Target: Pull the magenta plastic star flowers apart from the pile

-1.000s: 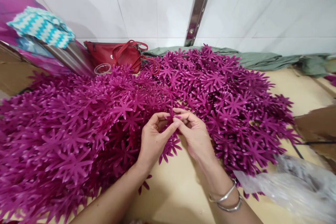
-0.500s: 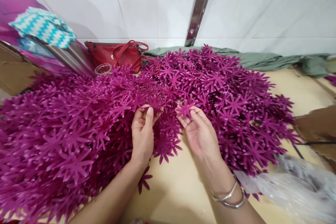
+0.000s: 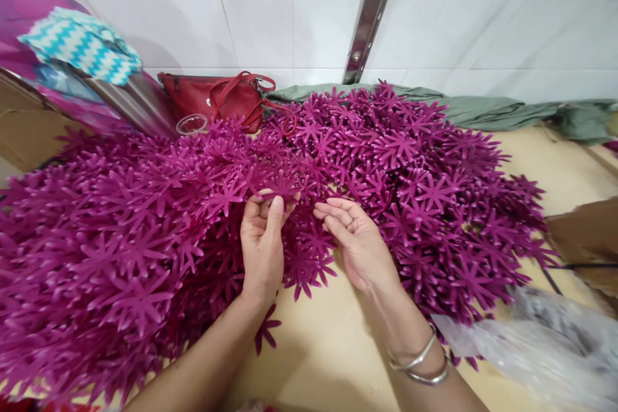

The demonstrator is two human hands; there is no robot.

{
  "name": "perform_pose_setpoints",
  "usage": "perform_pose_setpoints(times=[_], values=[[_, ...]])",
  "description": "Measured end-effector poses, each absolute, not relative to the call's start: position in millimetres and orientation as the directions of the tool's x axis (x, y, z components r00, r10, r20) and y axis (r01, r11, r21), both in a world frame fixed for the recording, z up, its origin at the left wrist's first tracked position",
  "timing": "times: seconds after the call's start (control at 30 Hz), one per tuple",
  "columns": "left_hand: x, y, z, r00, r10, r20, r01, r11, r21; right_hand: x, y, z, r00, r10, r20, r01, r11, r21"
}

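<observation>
Purple flower-shaped petal pieces lie in a large left pile (image 3: 120,251) and a right pile (image 3: 425,193) that meet in the middle. Between thumb and fingers, my left hand (image 3: 263,241) pinches a purple petal piece (image 3: 280,188) at the inner edge of the left pile. Just across from it, my right hand (image 3: 360,238) is palm up with its fingers loosely bent and thumb apart. No piece shows in the right hand. Two silver bangles (image 3: 420,360) circle my right wrist. A lone petal piece (image 3: 266,331) lies below my left wrist.
A red bag (image 3: 193,100) stands behind the piles, with a clear ring-shaped item (image 3: 192,124) before it. Green cloth (image 3: 492,114) runs along the tiled wall. At right are clear plastic (image 3: 541,341) and brown cardboard (image 3: 584,232); a patterned cloth (image 3: 84,45) hangs at left.
The petal piece in my right hand has been let go and no longer shows there. My right hand has moved slightly left, nearer my left hand, which still pinches its piece.
</observation>
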State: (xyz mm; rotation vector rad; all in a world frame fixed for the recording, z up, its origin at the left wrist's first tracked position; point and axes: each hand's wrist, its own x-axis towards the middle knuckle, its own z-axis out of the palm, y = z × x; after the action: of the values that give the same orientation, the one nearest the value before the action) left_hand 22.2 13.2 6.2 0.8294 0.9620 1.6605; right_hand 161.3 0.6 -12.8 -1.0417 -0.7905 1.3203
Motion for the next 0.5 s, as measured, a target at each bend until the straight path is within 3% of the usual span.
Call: perform_pose_setpoints(times=[0.1,0.23,0.37,0.5], values=[[21.9,13.1,5.1,-0.261,0.961,0.095,-0.422,-0.202,0.884,162.1,0.2,-13.8,0.112,0.991,-0.074,-0.255,-0.044,-0.966],[21.4,13.3,2.1,-0.256,0.962,0.099,-0.438,-0.207,0.875,165.8,-1.3,-15.0,0.057,0.998,0.024,0.033,0.022,-0.999],[20.2,14.0,-1.5,-0.262,0.961,0.091,-0.410,-0.196,0.891,168.8,-3.2,-13.1,-0.061,0.987,0.148,0.339,0.160,-0.927],[19.7,14.5,-1.9,-0.255,0.963,0.092,-0.420,-0.196,0.886,171.3,-2.4,-7.1,-0.020,0.975,0.221,0.412,0.209,-0.887]])
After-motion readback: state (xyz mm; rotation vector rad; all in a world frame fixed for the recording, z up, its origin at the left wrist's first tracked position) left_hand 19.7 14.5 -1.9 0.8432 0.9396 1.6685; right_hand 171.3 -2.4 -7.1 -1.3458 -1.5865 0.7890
